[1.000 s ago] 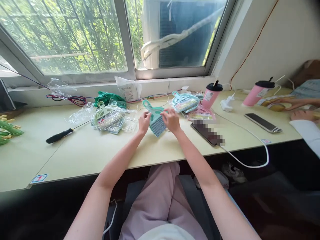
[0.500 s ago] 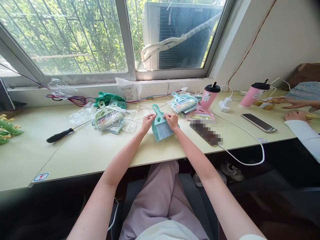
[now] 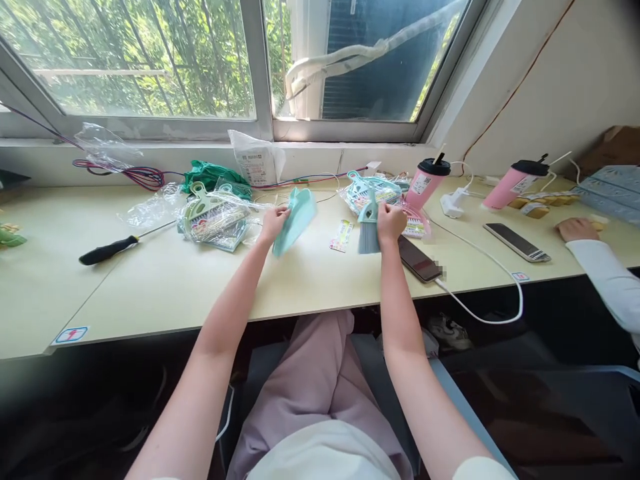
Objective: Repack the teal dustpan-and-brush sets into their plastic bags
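Teal dustpan (image 3: 296,220) gripped in left hand (image 3: 275,223), small teal brush (image 3: 369,232) clenched in right hand (image 3: 391,223), both above pale yellow table (image 3: 305,287), printed card (image 3: 341,236) lying between them.

Mint-green dustpan (image 3: 296,221) and small brush (image 3: 369,230), apart.
I find the dustpan in my left hand (image 3: 274,224), tilted on its side, slightly blurred; the brush in my right hand (image 3: 391,225) is upright, its grey-blue bristles pointing down.
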Available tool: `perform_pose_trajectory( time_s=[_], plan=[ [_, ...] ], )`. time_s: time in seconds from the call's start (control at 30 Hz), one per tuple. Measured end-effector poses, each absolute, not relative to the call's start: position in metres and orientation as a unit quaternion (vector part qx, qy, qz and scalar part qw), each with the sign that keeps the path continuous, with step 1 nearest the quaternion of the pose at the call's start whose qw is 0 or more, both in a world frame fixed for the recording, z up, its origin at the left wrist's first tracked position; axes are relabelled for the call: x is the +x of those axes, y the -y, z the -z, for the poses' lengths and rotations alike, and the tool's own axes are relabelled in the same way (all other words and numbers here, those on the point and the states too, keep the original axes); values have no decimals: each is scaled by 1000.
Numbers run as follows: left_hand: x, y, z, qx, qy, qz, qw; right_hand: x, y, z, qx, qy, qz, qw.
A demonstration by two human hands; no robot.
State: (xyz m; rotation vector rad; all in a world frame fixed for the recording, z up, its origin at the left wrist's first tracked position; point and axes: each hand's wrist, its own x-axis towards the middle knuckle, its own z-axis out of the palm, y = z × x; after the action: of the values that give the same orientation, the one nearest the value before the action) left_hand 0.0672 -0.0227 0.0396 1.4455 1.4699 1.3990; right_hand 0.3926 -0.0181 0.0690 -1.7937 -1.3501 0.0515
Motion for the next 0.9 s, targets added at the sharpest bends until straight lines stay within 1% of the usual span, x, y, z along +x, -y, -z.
perform_pose_trajectory(
  time_s=[0.07, 0.13, 0.2, 0.27, 0.4, 0.47, 0.57, 0.63, 0.7, 0.8, 0.9],
  plan=[
    [63, 23, -42, 577, -622, -488, 205, 382, 18, -63, -732, 593, 11, 336],
    [61, 25, -42, 598, -656, -437, 146, 372, 20, -59, -732, 629, 24, 262],
    [62, 27, -39, 619, -664, -406, 103, 366, 22, -56, -728, 653, 19, 206],
    [65, 31, -38, 641, -653, -400, 53, 365, 22, -55, -721, 669, 5, 181],
    [72, 38, -42, 673, -630, -387, -20, 374, 18, -53, -701, 683, -1, 206],
    [73, 40, -43, 682, -638, -358, -25, 379, 15, -48, -689, 695, -4, 204],
    [73, 41, -40, 679, -662, -316, -19, 383, 11, -40, -685, 707, -19, 176],
    [71, 40, -35, 670, -672, -315, -10, 383, 8, -35, -689, 704, -21, 171],
    [70, 38, -31, 659, -667, -349, 4, 383, 7, -33, -694, 698, -15, 177],
    [69, 33, -29, 625, -645, -438, 30, 383, 6, -32, -693, 693, -7, 200],
    [69, 30, -33, 579, -633, -510, 63, 386, 5, -36, -684, 679, -32, 265]
  ],
)
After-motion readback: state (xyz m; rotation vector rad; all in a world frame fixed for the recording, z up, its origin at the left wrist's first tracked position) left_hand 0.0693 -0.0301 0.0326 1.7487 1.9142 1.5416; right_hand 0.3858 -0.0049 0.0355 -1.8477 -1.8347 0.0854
